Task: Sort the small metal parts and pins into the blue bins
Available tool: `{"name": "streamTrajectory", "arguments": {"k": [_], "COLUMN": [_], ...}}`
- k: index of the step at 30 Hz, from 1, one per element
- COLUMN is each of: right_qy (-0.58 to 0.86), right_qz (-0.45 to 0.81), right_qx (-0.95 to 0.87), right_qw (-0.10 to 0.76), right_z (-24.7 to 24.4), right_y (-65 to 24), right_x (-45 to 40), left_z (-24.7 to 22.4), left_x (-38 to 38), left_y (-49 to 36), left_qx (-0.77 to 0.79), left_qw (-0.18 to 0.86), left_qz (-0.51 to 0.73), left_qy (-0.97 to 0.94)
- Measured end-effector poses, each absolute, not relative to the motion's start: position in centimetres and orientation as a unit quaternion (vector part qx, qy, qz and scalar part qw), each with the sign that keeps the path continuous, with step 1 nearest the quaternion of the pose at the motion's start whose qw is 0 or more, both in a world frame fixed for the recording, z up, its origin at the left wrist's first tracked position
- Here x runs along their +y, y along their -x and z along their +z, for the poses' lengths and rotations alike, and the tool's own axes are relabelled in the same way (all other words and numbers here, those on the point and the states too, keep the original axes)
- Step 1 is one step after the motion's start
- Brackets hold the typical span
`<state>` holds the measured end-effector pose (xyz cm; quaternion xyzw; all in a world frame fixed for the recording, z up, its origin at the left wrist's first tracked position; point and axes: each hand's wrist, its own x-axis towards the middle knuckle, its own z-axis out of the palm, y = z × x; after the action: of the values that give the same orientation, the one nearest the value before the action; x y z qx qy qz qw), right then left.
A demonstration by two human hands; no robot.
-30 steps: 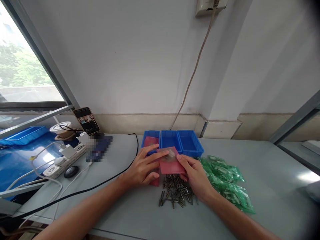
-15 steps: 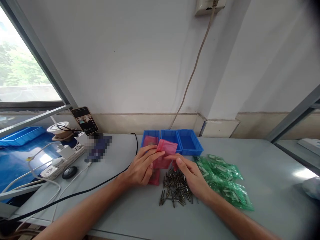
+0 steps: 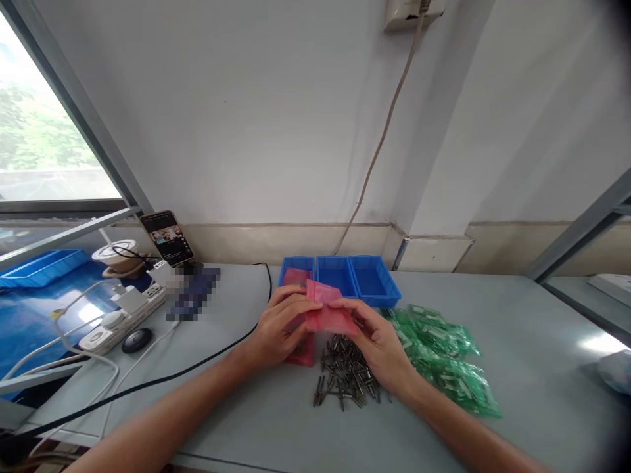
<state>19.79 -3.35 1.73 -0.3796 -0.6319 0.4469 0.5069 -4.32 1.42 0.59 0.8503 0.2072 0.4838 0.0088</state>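
A small pink zip-lock bag [image 3: 328,312] is pinched between both hands, above the table. My left hand [image 3: 283,323] grips its left side with bent fingers. At its right side, my right hand [image 3: 377,338] holds the bag between thumb and fingers. Under the hands lies a loose pile of metal rivets [image 3: 348,371]. Another pink bag [image 3: 302,355] rests on the table below my left hand and is partly hidden by it. More pink bag material [image 3: 296,276] shows in the left one of the blue bins [image 3: 373,299] behind.
Green plastic bags [image 3: 444,358] with pale parts inside lie to the right. On the left are a propped phone [image 3: 167,238], a power strip [image 3: 125,318], a black round object [image 3: 137,340] and a black cable [image 3: 197,363] crossing the table [image 3: 236,420].
The pink bag has turned and spread out between my hands. My right hand's fingers have shifted from near its lower edge to grip its right side.
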Motion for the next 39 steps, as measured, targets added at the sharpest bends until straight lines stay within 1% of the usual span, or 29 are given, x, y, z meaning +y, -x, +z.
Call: {"name": "streamTrajectory", "arguments": {"k": [5,9,15,18,22,26,29,33,39], "right_qy": [0.431,0.447,0.448,0.455,0.456,0.463,0.437,0.420,0.429], "right_qz": [0.406,0.365,0.453,0.481,0.526,0.519,0.523,0.535,0.498], "right_qx": [-0.631,-0.627,-0.550,-0.532,-0.507,-0.491,-0.499,-0.523,-0.548], "right_qw": [0.502,0.524,0.540,0.528,0.509,0.525,0.536,0.514,0.518], "right_z": [1.6,1.7,2.3,2.1,1.6,1.8,2.2,2.8,2.5], "right_y": [-19.8,-19.7,-19.9,-20.1,-19.8,-19.5,-19.8,-20.2,-20.1], "right_x": [-3.1,-2.9,-3.0,-3.0,-3.0,-3.4,-3.7,-3.8,-3.6], "left_z": [0.8,1.2,1.4,1.4,1.3,1.4,1.6,1.6,0.6], "left_x": [1.3,1.0,0.8,0.8,0.9,0.9,0.6,0.2,0.6], "left_y": [3.8,3.8,4.1,4.2,4.5,4.7,4.4,3.9,4.0], "left_qx": [0.212,0.198,0.165,0.134,0.129,0.131,0.119,0.132,0.180], "left_qw": [0.021,0.014,-0.031,-0.075,-0.077,-0.064,-0.062,-0.063,-0.059], "left_qz": [0.488,0.483,0.472,0.446,0.413,0.415,0.434,0.452,0.435], "left_qy": [-0.847,-0.853,-0.865,-0.881,-0.898,-0.898,-0.891,-0.880,-0.880]}}
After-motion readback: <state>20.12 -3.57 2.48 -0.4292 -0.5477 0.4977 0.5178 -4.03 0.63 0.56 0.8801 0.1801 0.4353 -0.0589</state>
